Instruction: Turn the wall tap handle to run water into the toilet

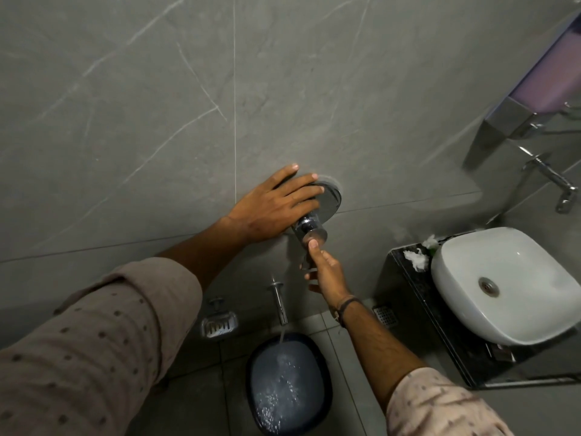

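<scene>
A chrome wall tap handle (309, 229) juts from a round chrome plate (330, 199) on the grey tiled wall. My left hand (273, 206) lies flat with fingers spread over the plate and the wall. My right hand (325, 270) grips the handle's lever from below, thumb pressed on the knob's end. Below, a chrome spout (279, 302) pours a stream of water (282, 336) into a dark blue basin (289, 385) on the floor, and the water there is splashing.
A white oval washbasin (506, 287) sits on a dark counter (405, 278) at the right, with a chrome basin tap (553, 180) on the wall above it. A metal soap dish (218, 324) hangs left of the spout. A floor drain (385, 316) lies beside the counter.
</scene>
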